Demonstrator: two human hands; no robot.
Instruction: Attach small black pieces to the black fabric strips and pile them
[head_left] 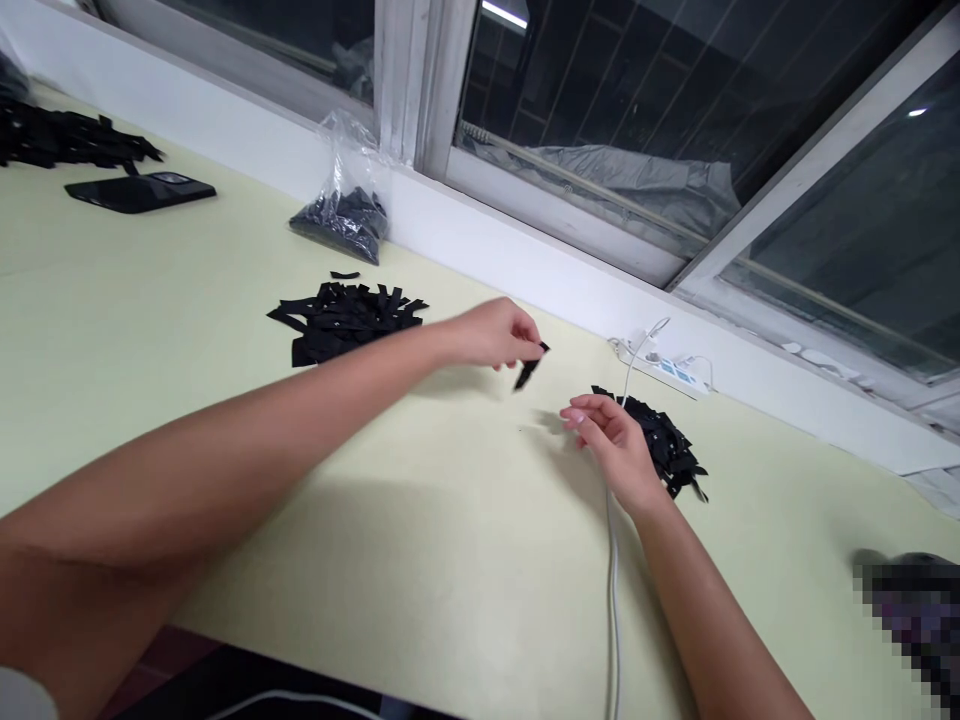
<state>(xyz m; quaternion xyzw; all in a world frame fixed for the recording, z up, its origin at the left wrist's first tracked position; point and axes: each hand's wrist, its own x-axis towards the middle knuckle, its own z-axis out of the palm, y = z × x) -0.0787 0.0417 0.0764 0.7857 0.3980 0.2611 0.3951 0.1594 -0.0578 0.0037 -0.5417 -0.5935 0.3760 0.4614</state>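
Observation:
My left hand (pixel 501 335) is in the air over the middle of the table, its thumb and fingers pinching a short black fabric strip (pixel 529 372) that hangs down from the fingertips. Lower and to the right, my right hand (pixel 611 440) has its thumb and forefinger tips together; whether anything small is between them I cannot make out. Behind my left forearm lies a loose heap of black strips (pixel 337 320), with one single strip (pixel 345 275) just beyond it. A second heap of black strips (pixel 667 445) sits beside my right hand, partly hidden by it.
A clear plastic bag (pixel 341 215) with small dark pieces stands against the wall. At far left are a black phone (pixel 142 192) and another strip pile (pixel 67 138). A white power strip (pixel 667 370) lies along the wall; its white cable (pixel 615 580) crosses the pale table (pixel 465 560).

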